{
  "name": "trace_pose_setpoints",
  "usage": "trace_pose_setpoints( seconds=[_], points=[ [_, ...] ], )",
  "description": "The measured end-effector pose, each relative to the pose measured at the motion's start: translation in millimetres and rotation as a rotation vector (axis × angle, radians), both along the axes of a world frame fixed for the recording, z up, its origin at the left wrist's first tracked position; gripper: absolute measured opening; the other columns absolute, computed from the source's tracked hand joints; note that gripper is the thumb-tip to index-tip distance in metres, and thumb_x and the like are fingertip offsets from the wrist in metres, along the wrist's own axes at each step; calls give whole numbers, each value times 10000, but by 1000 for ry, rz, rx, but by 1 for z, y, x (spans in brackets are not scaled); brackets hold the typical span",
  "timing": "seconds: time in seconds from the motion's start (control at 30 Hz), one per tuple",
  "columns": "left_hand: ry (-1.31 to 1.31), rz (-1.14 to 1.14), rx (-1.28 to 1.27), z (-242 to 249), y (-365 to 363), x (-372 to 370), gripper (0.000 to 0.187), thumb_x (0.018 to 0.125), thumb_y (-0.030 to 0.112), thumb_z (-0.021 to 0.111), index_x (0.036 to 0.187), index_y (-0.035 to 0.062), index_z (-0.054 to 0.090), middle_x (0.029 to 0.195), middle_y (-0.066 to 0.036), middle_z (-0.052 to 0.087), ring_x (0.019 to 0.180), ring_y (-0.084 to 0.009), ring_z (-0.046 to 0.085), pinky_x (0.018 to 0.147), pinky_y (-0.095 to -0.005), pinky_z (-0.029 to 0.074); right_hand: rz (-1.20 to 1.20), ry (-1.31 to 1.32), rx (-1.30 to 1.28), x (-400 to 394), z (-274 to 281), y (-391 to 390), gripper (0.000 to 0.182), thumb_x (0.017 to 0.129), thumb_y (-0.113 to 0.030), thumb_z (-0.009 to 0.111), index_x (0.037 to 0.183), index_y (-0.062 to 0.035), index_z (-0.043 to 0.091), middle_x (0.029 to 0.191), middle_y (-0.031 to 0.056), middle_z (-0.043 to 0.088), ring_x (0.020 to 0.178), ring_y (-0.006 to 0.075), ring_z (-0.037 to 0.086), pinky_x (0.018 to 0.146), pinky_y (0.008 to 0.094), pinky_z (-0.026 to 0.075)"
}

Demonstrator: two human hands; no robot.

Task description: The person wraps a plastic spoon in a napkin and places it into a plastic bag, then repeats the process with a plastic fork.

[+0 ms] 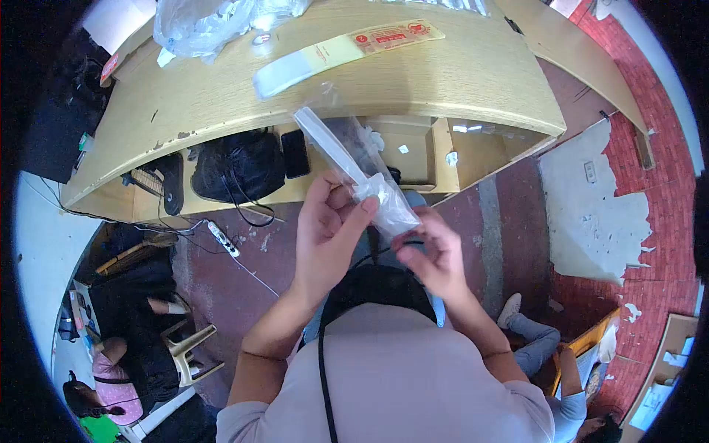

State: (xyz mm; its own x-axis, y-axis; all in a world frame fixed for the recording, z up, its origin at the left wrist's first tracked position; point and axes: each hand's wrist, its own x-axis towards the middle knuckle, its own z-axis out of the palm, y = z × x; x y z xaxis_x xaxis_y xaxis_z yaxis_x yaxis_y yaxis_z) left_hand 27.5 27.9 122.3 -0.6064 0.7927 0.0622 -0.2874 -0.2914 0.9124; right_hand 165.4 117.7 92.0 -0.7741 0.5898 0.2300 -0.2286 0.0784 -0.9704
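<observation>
Between my hands is a clear plastic bag (399, 213), tilted, with a long narrow white piece (329, 144) inside its upper part. My left hand (332, 221) pinches the bag near its middle, thumb on top, where the plastic is bunched. At the bag's lower right end, the fingers of my right hand (434, 255) are closed around its edge. Exactly what the white piece is, I cannot make out. Beyond the hands, on the desk (458, 81), lies a long flat paper sleeve (347, 55) with red print and a whitish end.
A crumpled clear plastic bag (203, 29) sits at the desk's back left. The open shelf below holds a black bag (240, 170), a phone (295, 153) and an open box (413, 151). A power strip (223, 238) lies left. One person (118, 376) sits left, another (535, 343) right.
</observation>
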Motion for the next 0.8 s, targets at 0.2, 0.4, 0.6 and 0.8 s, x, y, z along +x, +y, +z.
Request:
trace_pose_setpoints(
  seconds=[0.2, 0.4, 0.6, 0.8],
  points=[
    [-10, 26, 31, -4, 4, 8, 287, 864, 14, 544, 1122, 45, 420, 1028, -76, 593, 928, -120, 569, 773, -255, 467, -19, -41, -300, -1, -8, -20, 183, 808, 15, 615, 988, 12, 580, 933, 70, 592, 853, 147, 567, 734, 275, 470],
    [-94, 23, 41, -7, 3, 9, 340, 858, -23, 552, 1144, 10, 373, 1066, -119, 565, 949, -126, 569, 800, -245, 469, -27, 59, -557, -6, -5, -27, 162, 844, -36, 584, 1002, -8, 562, 910, 75, 603, 798, 143, 569, 702, 278, 467],
    [-51, 46, 54, -8, 4, 9, 330, 864, -25, 536, 1148, 7, 370, 1067, -117, 562, 960, -143, 569, 798, -258, 488, 26, 145, -658, -4, -13, -23, 47, 856, -45, 583, 897, -23, 573, 914, 62, 597, 750, 116, 534, 631, 253, 442],
    [-137, 97, 41, -3, 5, 14, 273, 879, 35, 519, 1130, 62, 414, 989, -56, 587, 896, -121, 586, 728, -265, 514, 60, 114, -662, -10, -19, -30, 128, 885, -81, 526, 999, -23, 527, 948, 76, 556, 737, 124, 491, 625, 262, 408]
  ],
)
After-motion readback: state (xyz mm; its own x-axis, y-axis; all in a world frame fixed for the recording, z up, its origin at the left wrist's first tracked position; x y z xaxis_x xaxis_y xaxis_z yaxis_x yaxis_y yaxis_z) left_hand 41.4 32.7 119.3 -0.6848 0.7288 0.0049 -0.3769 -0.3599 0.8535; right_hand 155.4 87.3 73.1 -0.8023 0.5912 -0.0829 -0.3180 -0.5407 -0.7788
